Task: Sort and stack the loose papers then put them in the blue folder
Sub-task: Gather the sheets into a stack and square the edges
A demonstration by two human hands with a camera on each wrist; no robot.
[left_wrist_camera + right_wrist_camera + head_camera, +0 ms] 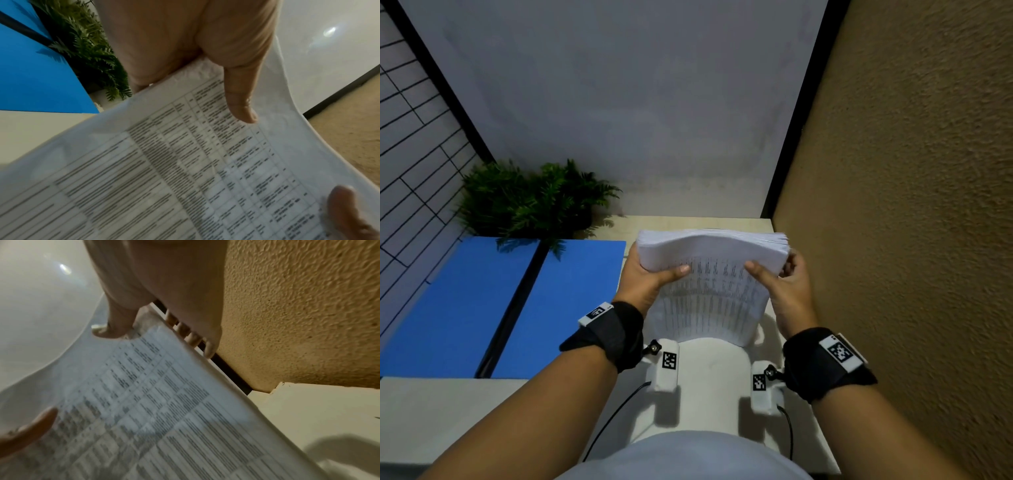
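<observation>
A thick stack of printed papers (710, 291) stands tilted on its near edge on the cream table, its top bowed toward the far wall. My left hand (654, 274) grips its left side, thumb across the printed face. My right hand (779, 274) grips the right side, thumb on the face and fingers curled behind the edge. The left wrist view shows the table-printed papers (185, 170) under my left thumb (240, 104). In the right wrist view the papers (164, 410) run under my right fingers (193, 335). The blue folder (493, 305) lies open flat to the left.
A green fern plant (530, 198) stands behind the folder at the back left. A rough tan wall (911, 205) closes the right side, close to my right hand. The cream table (431, 411) runs along the near left. A white rounded seat back (709, 383) sits below the papers.
</observation>
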